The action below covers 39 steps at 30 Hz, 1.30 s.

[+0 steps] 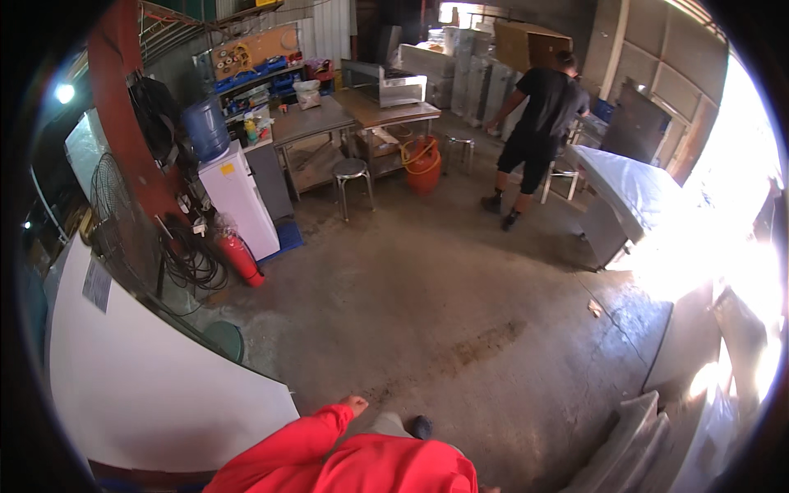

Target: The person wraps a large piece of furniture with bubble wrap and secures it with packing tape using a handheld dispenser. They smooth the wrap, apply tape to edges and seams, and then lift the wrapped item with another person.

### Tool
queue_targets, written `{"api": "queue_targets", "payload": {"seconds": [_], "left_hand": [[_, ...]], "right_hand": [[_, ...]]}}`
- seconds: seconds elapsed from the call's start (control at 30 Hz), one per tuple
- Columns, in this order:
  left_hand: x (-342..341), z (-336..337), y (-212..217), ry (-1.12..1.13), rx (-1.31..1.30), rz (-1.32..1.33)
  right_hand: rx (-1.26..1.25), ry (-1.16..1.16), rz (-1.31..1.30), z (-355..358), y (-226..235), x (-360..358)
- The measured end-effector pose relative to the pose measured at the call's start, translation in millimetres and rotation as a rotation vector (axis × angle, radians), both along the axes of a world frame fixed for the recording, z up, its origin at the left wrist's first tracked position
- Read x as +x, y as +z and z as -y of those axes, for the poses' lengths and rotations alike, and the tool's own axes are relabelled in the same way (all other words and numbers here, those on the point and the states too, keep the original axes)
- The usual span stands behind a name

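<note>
My left hand hangs low at the end of a red sleeve, just right of the corner of a large white panel. Its fingers look curled in, and nothing shows in them. Only a sliver of my right hand comes into the lower edge; its fingers are hidden. Below my left hand one dark shoe shows on the concrete floor.
A person in black stands at the back right, beside a wrapped metal unit. An orange gas cylinder, a round stool, a red fire extinguisher and a water dispenser stand farther off. Wrapped panels lean at lower right.
</note>
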<state>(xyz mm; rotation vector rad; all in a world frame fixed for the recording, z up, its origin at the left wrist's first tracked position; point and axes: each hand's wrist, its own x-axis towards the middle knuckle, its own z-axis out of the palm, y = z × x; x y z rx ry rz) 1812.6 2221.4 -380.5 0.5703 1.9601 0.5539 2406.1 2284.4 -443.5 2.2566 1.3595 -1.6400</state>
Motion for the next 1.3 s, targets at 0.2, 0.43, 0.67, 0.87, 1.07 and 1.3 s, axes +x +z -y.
{"api": "queue_targets", "payload": {"seconds": [0.2,0.43,0.67,0.87,1.07,1.3], "left_hand": [[-40.2,52.6,-4.1,0.489,-0.239,0.015],[-107.2,-59.8,-12.3,0.381,-0.44,0.088],[-317.8,-407.6,-15.9,0.21,-0.206,0.009],[-507.6,-757.3,25.4,0.155,0.192,-0.255],[-541.6,-957.1,61.4,0.319,0.282,0.005],[-513.4,-979.3,13.3,0.054,-0.114,0.027]], "right_hand": [[0.426,0.433,0.219,-378.3,13.1,-68.9],[0.615,0.17,-0.122,-622.1,112.9,-306.0],[0.23,0.48,0.157,-596.6,98.9,-424.7],[-0.192,0.11,0.279,-605.5,34.2,-426.1],[-0.192,0.587,0.378,-774.2,-43.0,-448.6],[0.411,0.243,0.062,-1184.8,51.4,-623.2]]}}
